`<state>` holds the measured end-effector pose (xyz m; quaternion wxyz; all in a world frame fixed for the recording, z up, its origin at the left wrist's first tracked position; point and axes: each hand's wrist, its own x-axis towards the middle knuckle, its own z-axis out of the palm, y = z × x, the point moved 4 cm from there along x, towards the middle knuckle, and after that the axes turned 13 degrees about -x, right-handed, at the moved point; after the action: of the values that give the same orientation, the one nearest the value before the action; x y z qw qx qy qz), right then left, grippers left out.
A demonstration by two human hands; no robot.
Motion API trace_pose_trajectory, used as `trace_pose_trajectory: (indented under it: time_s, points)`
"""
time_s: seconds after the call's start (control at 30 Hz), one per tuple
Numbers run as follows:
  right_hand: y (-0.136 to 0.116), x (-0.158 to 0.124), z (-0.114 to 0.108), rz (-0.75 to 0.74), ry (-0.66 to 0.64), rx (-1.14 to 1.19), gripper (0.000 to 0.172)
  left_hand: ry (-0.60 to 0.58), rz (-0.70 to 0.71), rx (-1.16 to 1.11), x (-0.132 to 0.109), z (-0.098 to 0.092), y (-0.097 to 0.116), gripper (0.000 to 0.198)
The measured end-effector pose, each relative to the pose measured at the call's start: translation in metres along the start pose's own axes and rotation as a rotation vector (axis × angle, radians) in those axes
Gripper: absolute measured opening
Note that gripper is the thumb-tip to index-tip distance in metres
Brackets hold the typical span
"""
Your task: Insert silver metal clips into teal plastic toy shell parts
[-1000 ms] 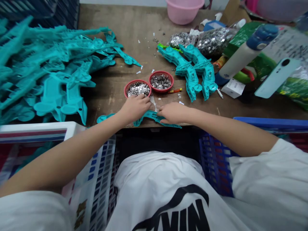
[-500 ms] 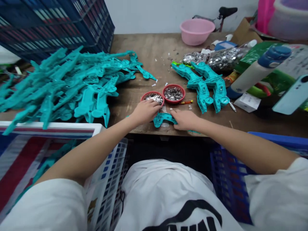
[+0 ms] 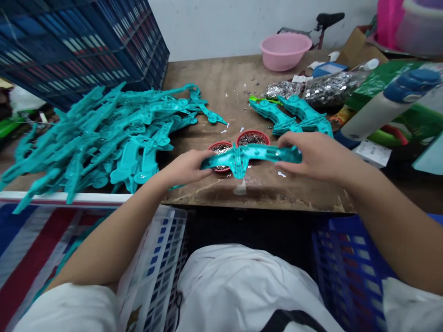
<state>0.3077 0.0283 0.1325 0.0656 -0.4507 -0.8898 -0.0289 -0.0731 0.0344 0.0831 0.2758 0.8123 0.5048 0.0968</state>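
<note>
Up close, a white T-shirt [image 3: 242, 286] fills the bottom centre, between a white-and-blue plastic crate [image 3: 155, 263] and a blue plastic crate [image 3: 349, 267]. Left hand [image 3: 185, 168] and right hand [image 3: 318, 154] both hold a teal moulded plastic piece [image 3: 249, 157], one at each end, above the wooden workbench [image 3: 214, 97]. Right fingers [image 3: 294, 145] curl over the piece; the left grip is partly hidden. The piece blocks part of two red mesh baskets [image 3: 220, 148] holding small silver pieces, type unclear. Two similar teal pieces [image 3: 294, 115] lie beyond, partly behind the right hand. A teal pile [image 3: 104, 138] spreads left. Farther off sit bagged silver pieces [image 3: 330, 90] and a pink basin [image 3: 284, 51]. A blue-capped bottle [image 3: 391, 101] is upper right.
</note>
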Motion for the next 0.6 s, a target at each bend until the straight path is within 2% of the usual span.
trace_pose_trajectory:
  time_s: [0.1,0.17,0.23,0.33,0.43,0.47,0.6]
  points:
    - [-0.001,-0.005,-0.005,0.004,0.309,-0.077,0.044,0.248,-0.121,-0.056,0.016,-0.015,-0.026,0.057]
    - [-0.006,-0.007,-0.003,-0.044,0.4,-0.064,0.046,0.346,-0.284,-0.015,0.036,-0.021,-0.045,0.054]
    - [-0.01,-0.008,0.001,-0.105,0.411,-0.034,0.044,0.329,-0.426,0.037,0.063,-0.021,-0.061,0.055]
    - [-0.014,-0.007,0.009,-0.165,0.404,-0.018,0.042,0.253,-0.534,0.059,0.104,-0.019,-0.08,0.053]
    - [-0.014,-0.003,0.016,-0.21,0.382,0.004,0.044,0.177,-0.585,0.006,0.139,-0.018,-0.097,0.029]
    - [-0.014,-0.001,0.018,-0.227,0.367,0.016,0.045,0.174,-0.599,-0.011,0.15,-0.019,-0.102,0.029]
    - [-0.016,0.005,0.025,-0.254,0.294,0.055,0.048,0.324,-0.665,-0.078,0.195,-0.027,-0.116,0.043]
